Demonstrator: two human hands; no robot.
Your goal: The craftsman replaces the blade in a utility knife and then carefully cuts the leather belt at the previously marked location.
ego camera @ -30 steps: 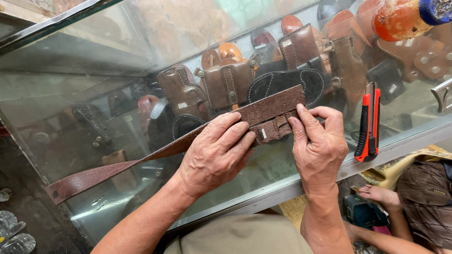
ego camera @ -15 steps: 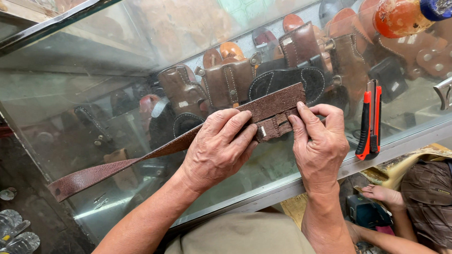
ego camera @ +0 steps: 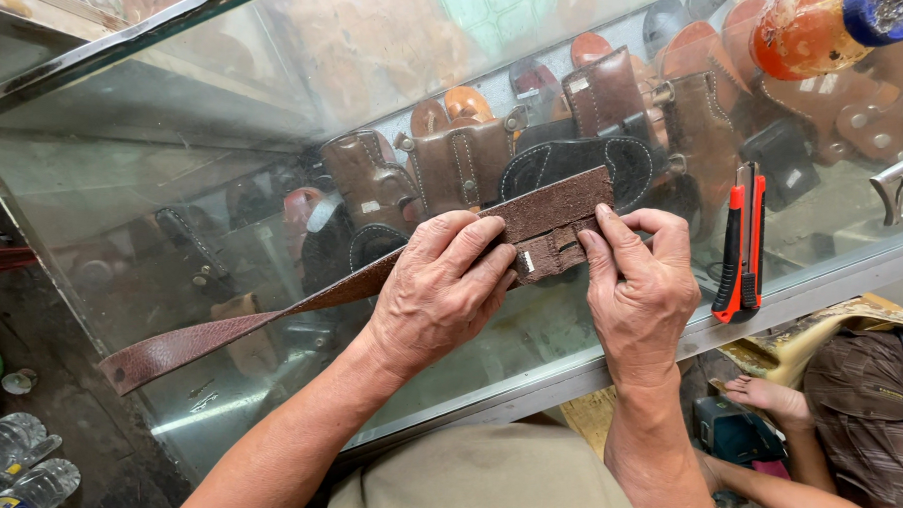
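Head view, nearest first: the left hand point(ego camera: 438, 289) lies flat, fingers spread, pinning a brown leather strap point(ego camera: 269, 318) to the glass surface point(ego camera: 174, 184). The right hand point(ego camera: 638, 291) pinches a small leather loop point(ego camera: 551, 256) at the strap's folded end. Smooth glass could let the strap skid and the loop shift askew. Further off, an orange utility knife point(ego camera: 740, 244) lies near the edge and could be knocked off.
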